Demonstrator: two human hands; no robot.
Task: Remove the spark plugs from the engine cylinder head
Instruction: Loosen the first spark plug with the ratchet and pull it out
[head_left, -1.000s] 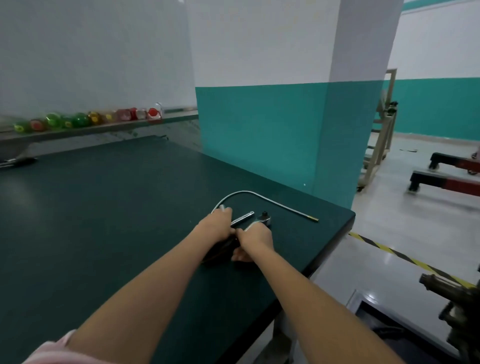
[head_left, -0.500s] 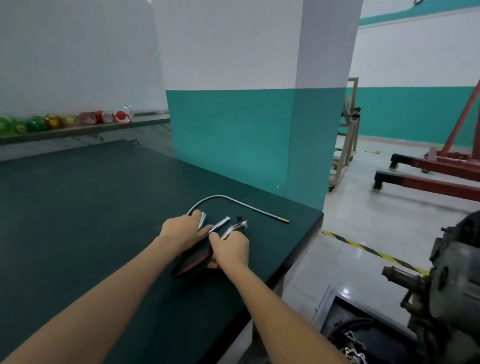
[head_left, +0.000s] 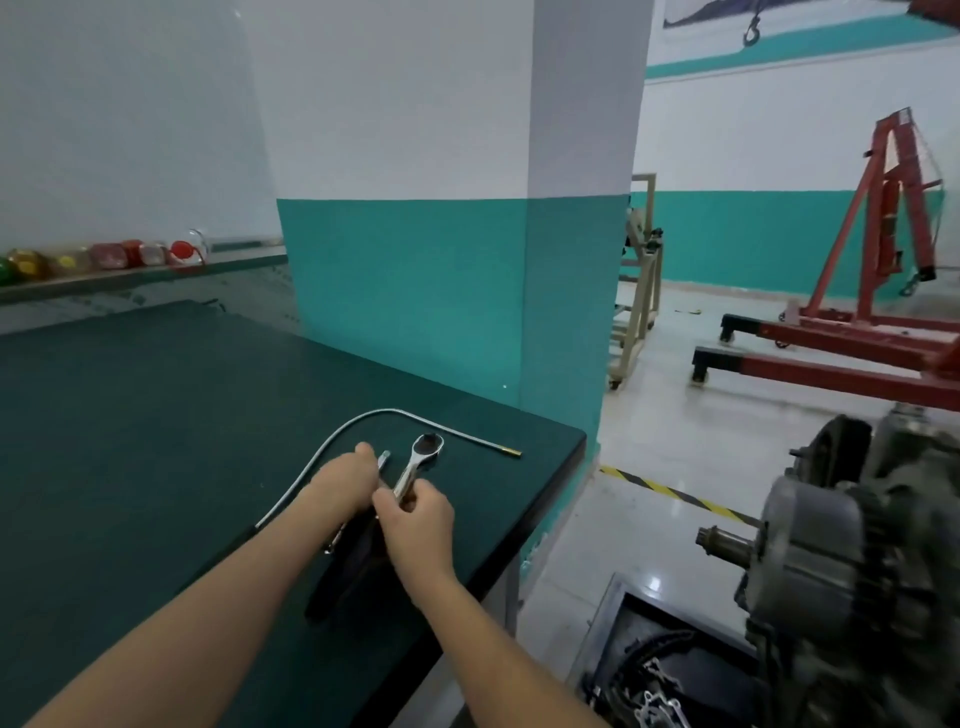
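On the dark green worktop a thin, curved flexible metal rod with a brass tip arcs past my hands. My left hand curls over a short chrome bar. Just beside it, my right hand grips the shaft of a chrome ratchet wrench, its round head resting on the worktop. Far right, off the worktop, stands the grey metal engine; its spark plugs aren't visible.
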